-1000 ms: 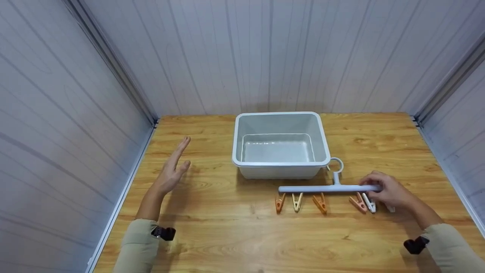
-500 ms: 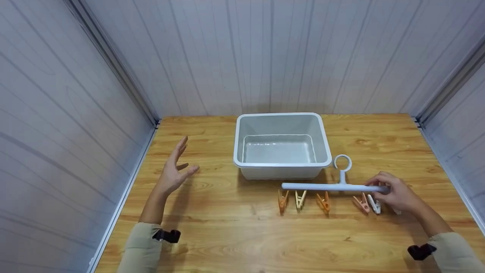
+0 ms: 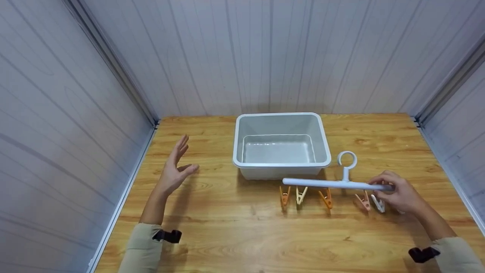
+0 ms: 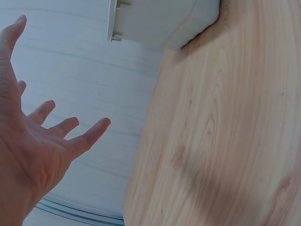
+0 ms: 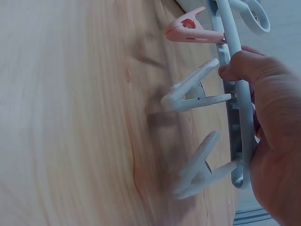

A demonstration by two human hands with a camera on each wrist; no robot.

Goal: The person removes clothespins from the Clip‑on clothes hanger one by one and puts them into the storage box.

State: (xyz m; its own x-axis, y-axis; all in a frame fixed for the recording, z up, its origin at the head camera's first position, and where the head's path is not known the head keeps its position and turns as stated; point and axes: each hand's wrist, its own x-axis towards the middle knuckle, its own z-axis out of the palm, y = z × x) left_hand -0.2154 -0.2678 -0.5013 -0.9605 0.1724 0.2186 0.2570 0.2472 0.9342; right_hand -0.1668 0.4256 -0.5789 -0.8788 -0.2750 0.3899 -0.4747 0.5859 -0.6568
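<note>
A pale blue clip hanger (image 3: 322, 183) with a ring-shaped hook (image 3: 347, 159) is held in my right hand (image 3: 396, 191), which grips the bar near its right end. From the bar hang several clips: an orange one (image 3: 284, 197) at the left, a cream one (image 3: 301, 195), another orange clip (image 3: 326, 198), a pink clip (image 5: 195, 30) and two white ones, the nearer being this white clip (image 5: 197, 172). In the right wrist view my thumb presses the bar. My left hand (image 3: 175, 172) hovers at the left, holding nothing, its fingers spread and thumb apart.
A light grey plastic basin (image 3: 280, 171) stands on the wooden table (image 3: 242, 227), just behind the hanger's left half. Pale panel walls (image 3: 197, 57) enclose the back and both sides.
My right hand has moved slightly right, taking the hanger along; the hook now stands higher and more to the right. The thumb of my left hand has spread away from the fingers.
</note>
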